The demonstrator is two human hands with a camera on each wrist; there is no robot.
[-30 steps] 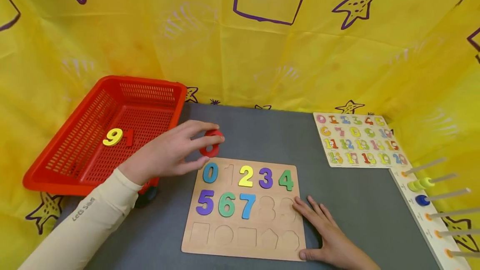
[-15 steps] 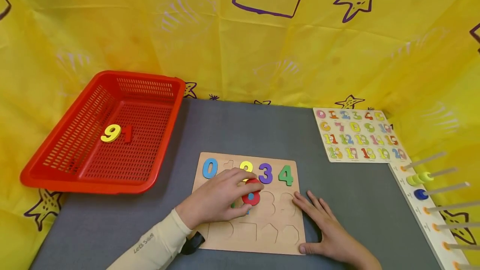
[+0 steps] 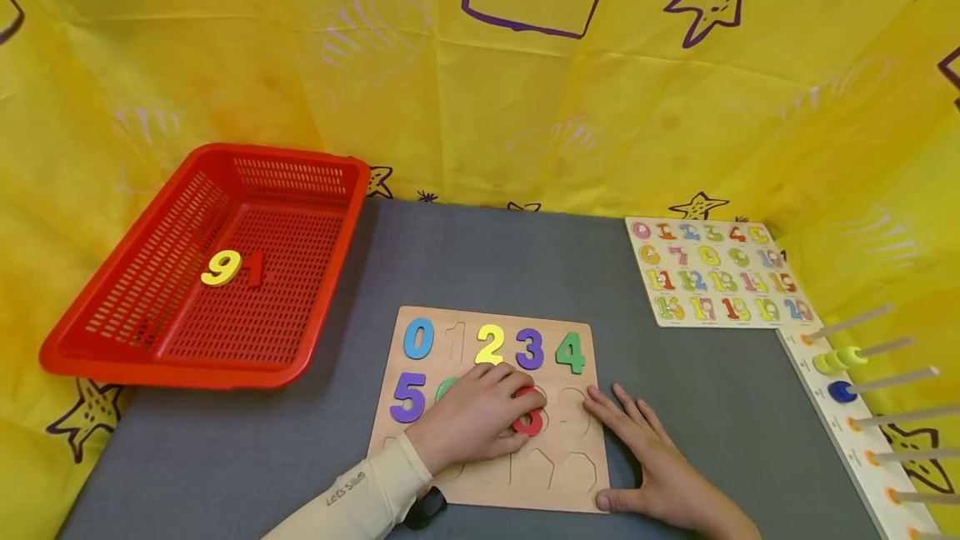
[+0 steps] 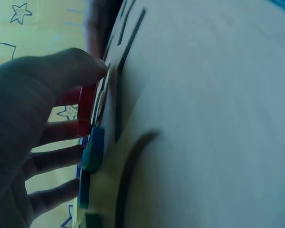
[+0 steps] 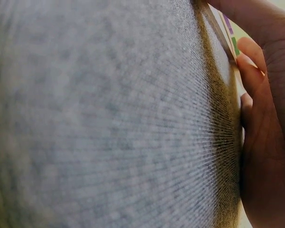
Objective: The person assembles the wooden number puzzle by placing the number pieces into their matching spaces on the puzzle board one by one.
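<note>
My left hand (image 3: 480,415) pinches a red number 8 piece (image 3: 529,421) between thumb and fingers, right over the 8-shaped recess of the wooden number board (image 3: 487,497). In the left wrist view the red piece (image 4: 87,110) stands close to the board's surface. Blue 0 (image 3: 418,338), yellow 2 (image 3: 490,343), purple 3 (image 3: 529,348), green 4 (image 3: 570,353) and purple 5 (image 3: 408,397) sit on the board; the hand covers most of the 6 and the 7. With fingers spread, my right hand (image 3: 660,473) rests at the board's right edge, thumb near its lower corner.
A red basket (image 3: 330,307) at the left holds a yellow 9 (image 3: 222,267) and a red 1 (image 3: 256,268). Back right lies a second number board (image 3: 716,325). Along the right edge runs a white peg stand (image 3: 832,432) with rods pointing inward. A yellow curtain (image 3: 480,123) hangs behind.
My left hand has carried the red 8 from near the board's upper left corner, rightward and toward me, to the 8 recess. My right hand has stayed at the board's edge.
</note>
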